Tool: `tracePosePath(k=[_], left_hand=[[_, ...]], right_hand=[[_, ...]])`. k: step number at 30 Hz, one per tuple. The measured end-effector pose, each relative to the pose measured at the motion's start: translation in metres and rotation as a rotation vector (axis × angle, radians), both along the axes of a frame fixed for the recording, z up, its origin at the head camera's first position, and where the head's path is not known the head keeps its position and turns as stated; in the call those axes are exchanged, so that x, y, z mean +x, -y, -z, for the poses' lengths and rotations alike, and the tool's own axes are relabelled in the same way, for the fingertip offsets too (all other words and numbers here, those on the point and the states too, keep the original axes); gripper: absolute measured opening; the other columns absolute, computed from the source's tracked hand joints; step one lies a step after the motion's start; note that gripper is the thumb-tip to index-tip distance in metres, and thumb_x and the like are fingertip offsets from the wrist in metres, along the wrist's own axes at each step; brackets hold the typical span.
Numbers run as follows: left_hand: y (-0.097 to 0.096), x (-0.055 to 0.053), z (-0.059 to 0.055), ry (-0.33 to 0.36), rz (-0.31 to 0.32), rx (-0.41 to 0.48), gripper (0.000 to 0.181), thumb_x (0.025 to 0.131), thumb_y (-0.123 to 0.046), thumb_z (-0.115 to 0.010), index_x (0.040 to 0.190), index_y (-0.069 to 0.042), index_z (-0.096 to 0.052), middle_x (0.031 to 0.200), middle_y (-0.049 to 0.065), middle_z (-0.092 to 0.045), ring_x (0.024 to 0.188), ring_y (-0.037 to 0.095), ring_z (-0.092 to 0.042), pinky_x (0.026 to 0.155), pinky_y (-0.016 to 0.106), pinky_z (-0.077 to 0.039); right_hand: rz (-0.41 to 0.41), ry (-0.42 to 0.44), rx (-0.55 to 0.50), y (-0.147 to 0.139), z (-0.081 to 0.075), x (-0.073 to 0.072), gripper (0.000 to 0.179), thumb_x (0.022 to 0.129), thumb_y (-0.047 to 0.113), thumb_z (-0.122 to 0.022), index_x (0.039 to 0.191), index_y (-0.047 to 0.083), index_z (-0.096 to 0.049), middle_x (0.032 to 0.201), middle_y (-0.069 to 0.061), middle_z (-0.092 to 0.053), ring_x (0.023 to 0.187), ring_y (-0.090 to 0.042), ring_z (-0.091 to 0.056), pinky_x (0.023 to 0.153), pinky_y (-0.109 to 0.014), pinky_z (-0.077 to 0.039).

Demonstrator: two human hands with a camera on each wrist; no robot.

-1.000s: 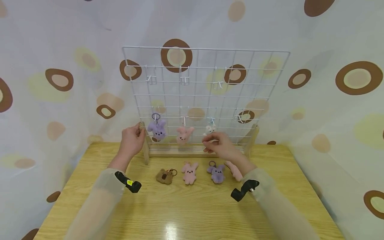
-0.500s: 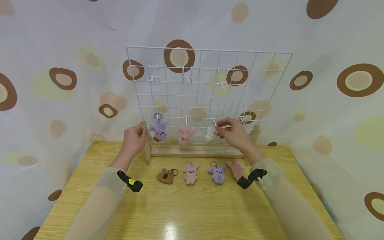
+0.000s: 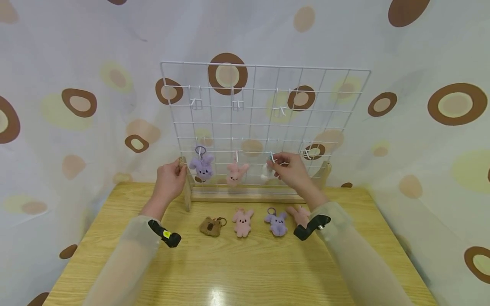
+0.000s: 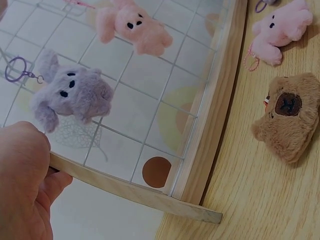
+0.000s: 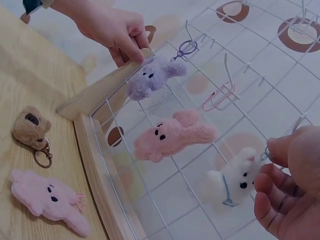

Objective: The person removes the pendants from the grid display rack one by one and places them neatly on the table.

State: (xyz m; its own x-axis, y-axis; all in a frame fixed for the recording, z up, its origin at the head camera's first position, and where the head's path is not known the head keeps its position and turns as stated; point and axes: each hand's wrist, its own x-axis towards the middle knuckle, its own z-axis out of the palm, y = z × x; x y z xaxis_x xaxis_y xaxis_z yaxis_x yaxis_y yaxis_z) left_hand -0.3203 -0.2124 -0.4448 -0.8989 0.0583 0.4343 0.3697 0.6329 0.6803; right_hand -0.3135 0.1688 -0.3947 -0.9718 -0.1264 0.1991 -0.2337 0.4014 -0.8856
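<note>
Pale wood tops the table (image 3: 245, 267), where a brown bear (image 3: 210, 227), a pink rabbit (image 3: 243, 224), a purple rabbit (image 3: 277, 224) and another pink toy (image 3: 300, 215) lie in a row. Beyond them, the left hand (image 3: 170, 178) grips the wooden post (image 3: 186, 191); the right hand (image 3: 292, 171), much nearer the white toy (image 5: 232, 177), pinches its blue loop (image 5: 266, 151). The toy hangs below that pinch — head up, long axis dropping from the loop — before the wire rack (image 3: 250, 125). Whether the loop sits over the hook (image 5: 298, 121), I cannot tell. Spotted cloth (image 3: 245, 25) hangs behind.
</note>
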Motion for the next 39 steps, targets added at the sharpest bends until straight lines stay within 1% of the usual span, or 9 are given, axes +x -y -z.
tracePosePath(k=[2, 5, 8, 12, 15, 18, 23, 29, 39], left_hand=[[-0.001, 0.0, 0.001, -0.006, 0.001, -0.003, 0.021, 0.107, -0.005, -0.057, 0.105, 0.011, -0.07, 0.057, 0.003, -0.057, 0.044, 0.014, -0.042, 0.043, 0.026, -0.036], [-0.001, -0.001, 0.001, -0.01, 0.002, -0.011, 0.022, 0.108, -0.006, -0.057, 0.104, 0.011, -0.07, 0.055, 0.004, -0.055, 0.044, 0.015, -0.041, 0.043, 0.026, -0.034], [-0.001, -0.001, 0.002, -0.004, 0.005, -0.001, 0.023, 0.108, -0.006, -0.057, 0.11, 0.012, -0.071, 0.059, 0.007, -0.061, 0.044, 0.015, -0.043, 0.043, 0.026, -0.036], [0.0, -0.001, 0.004, 0.001, 0.003, 0.008, 0.023, 0.107, -0.006, -0.058, 0.114, 0.012, -0.071, 0.064, 0.009, -0.066, 0.045, 0.014, -0.045, 0.043, 0.026, -0.038], [0.001, -0.002, 0.005, -0.012, -0.001, -0.003, 0.019, 0.107, -0.005, -0.058, 0.103, 0.009, -0.071, 0.061, 0.006, -0.062, 0.045, 0.014, -0.044, 0.043, 0.026, -0.036], [0.002, -0.002, 0.005, -0.03, -0.003, -0.016, 0.019, 0.107, -0.005, -0.058, 0.091, 0.004, -0.066, 0.057, 0.002, -0.055, 0.045, 0.014, -0.042, 0.043, 0.027, -0.035], [0.002, -0.003, 0.006, -0.033, -0.009, -0.023, 0.02, 0.107, -0.005, -0.057, 0.091, 0.004, -0.066, 0.052, -0.003, -0.044, 0.044, 0.013, -0.039, 0.043, 0.027, -0.033], [0.002, -0.002, 0.006, -0.024, -0.012, -0.021, 0.02, 0.107, -0.006, -0.057, 0.095, 0.006, -0.068, 0.052, -0.003, -0.046, 0.044, 0.013, -0.04, 0.043, 0.027, -0.034], [0.001, -0.002, 0.005, -0.034, -0.016, -0.022, 0.021, 0.107, -0.006, -0.057, 0.093, 0.005, -0.068, 0.052, -0.001, -0.048, 0.043, 0.013, -0.042, 0.043, 0.027, -0.034]], right_hand=[[0.005, -0.007, -0.009, 0.0, 0.001, 0.001, 0.025, 0.103, 0.019, -0.073, 0.114, -0.003, -0.075, 0.096, -0.017, -0.071, 0.073, -0.024, -0.065, 0.06, -0.029, -0.054], [0.01, -0.01, -0.017, -0.001, 0.001, 0.003, 0.025, 0.104, 0.02, -0.073, 0.112, -0.003, -0.075, 0.1, -0.017, -0.07, 0.076, -0.028, -0.067, 0.059, -0.026, -0.053], [0.01, -0.001, -0.025, -0.002, 0.0, 0.005, 0.026, 0.104, 0.02, -0.072, 0.115, -0.003, -0.075, 0.108, -0.018, -0.07, 0.08, -0.031, -0.07, 0.062, -0.028, -0.055], [-0.005, 0.008, -0.027, -0.005, -0.001, 0.009, 0.026, 0.105, 0.017, -0.069, 0.121, -0.004, -0.073, 0.114, -0.017, -0.071, 0.08, -0.024, -0.072, 0.066, -0.032, -0.059], [-0.028, 0.004, -0.029, -0.007, -0.004, 0.013, 0.025, 0.106, 0.015, -0.068, 0.12, -0.005, -0.073, 0.114, -0.018, -0.071, 0.077, -0.019, -0.071, 0.066, -0.032, -0.058], [-0.049, 0.0, -0.034, -0.008, -0.006, 0.017, 0.023, 0.106, 0.013, -0.067, 0.117, -0.006, -0.072, 0.112, -0.019, -0.071, 0.075, -0.018, -0.07, 0.065, -0.03, -0.057], [-0.079, -0.022, -0.015, -0.008, -0.009, 0.023, 0.022, 0.107, 0.014, -0.066, 0.115, -0.004, -0.073, 0.109, -0.018, -0.072, 0.076, -0.021, -0.071, 0.065, -0.032, -0.058], [-0.098, -0.055, 0.024, -0.01, -0.009, 0.028, 0.021, 0.107, 0.015, -0.067, 0.112, -0.003, -0.075, 0.102, -0.016, -0.073, 0.075, -0.026, -0.072, 0.066, -0.037, -0.058], [-0.106, -0.017, -0.061, -0.014, -0.012, 0.043, 0.024, 0.107, 0.018, -0.067, 0.112, -0.005, -0.072, 0.103, -0.018, -0.073, 0.078, -0.023, -0.071, 0.067, -0.032, -0.057]])
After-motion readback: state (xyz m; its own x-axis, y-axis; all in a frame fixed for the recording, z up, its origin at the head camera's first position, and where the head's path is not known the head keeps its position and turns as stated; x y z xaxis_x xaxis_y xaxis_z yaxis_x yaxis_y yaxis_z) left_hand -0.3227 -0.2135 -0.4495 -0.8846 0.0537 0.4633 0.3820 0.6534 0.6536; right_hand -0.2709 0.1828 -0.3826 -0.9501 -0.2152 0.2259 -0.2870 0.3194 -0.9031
